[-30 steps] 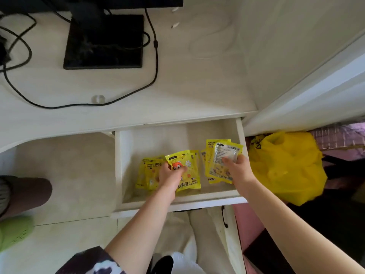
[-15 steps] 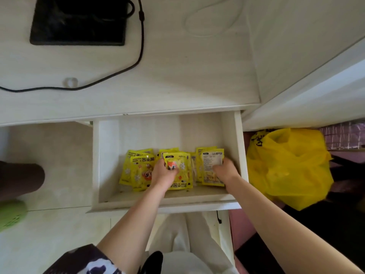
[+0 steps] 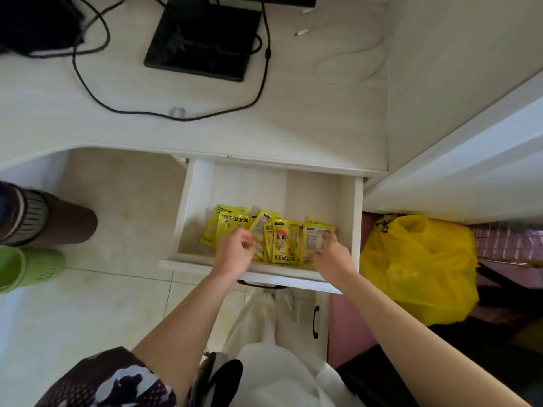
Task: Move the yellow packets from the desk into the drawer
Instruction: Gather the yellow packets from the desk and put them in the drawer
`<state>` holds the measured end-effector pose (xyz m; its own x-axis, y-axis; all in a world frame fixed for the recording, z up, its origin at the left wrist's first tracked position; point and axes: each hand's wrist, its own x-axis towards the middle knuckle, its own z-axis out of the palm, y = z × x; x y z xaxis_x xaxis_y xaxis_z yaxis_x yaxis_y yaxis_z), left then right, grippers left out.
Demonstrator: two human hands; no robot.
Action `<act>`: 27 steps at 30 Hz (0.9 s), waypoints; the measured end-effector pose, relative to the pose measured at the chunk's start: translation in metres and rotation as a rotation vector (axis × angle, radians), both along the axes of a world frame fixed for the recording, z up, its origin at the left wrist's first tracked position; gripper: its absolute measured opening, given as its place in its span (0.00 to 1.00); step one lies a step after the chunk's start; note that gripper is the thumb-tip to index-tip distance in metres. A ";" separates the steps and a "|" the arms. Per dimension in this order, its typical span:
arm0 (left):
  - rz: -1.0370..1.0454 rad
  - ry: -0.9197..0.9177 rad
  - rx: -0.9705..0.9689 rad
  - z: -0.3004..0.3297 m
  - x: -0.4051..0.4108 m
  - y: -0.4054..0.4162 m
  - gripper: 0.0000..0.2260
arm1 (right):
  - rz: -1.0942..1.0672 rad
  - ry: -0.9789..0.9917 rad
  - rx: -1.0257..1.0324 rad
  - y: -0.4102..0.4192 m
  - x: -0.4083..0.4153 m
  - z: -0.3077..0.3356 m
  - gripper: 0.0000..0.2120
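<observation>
The white drawer (image 3: 358, 218) under the desk (image 3: 293, 133) stands pulled out. Several yellow packets (image 3: 282, 242) lie and lean in a loose row along its front half. My left hand (image 3: 233, 257) hovers over the left end of the row with fingers loosely curled, beside a tilted packet (image 3: 260, 227), and grips nothing that I can see. My right hand (image 3: 333, 259) is at the right end, its fingers and thumb pinching the rightmost packet (image 3: 313, 237), which shows its white label side.
On the desk are a black monitor base (image 3: 202, 45), a black cable (image 3: 176, 116) and a white cable (image 3: 346, 66). A yellow plastic bag (image 3: 420, 265) sits right of the drawer. Another person's leg and green shoe (image 3: 29, 268) are at the left.
The packets held up a second ago now rest in the drawer. My left hand has let go and pulled back a little. The camera has swung so the drawer sits further right.
</observation>
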<state>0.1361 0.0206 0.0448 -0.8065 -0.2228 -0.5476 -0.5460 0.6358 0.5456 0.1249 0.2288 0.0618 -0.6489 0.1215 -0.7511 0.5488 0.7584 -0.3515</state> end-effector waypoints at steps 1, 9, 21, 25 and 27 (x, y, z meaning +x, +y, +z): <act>0.019 0.032 -0.001 0.007 0.007 -0.002 0.08 | 0.036 0.029 -0.005 -0.003 0.003 0.006 0.23; 0.206 0.147 0.013 0.058 0.073 -0.030 0.10 | 0.426 0.243 -0.086 -0.062 0.025 0.046 0.19; 0.479 0.140 -0.222 0.094 0.189 -0.119 0.11 | 0.874 0.393 -0.218 -0.185 0.077 0.074 0.18; 0.555 0.159 -0.270 0.099 0.235 -0.161 0.11 | 1.003 0.400 -0.194 -0.236 0.103 0.082 0.19; 0.578 0.159 -0.287 0.102 0.257 -0.183 0.10 | 1.035 0.409 -0.184 -0.262 0.116 0.086 0.19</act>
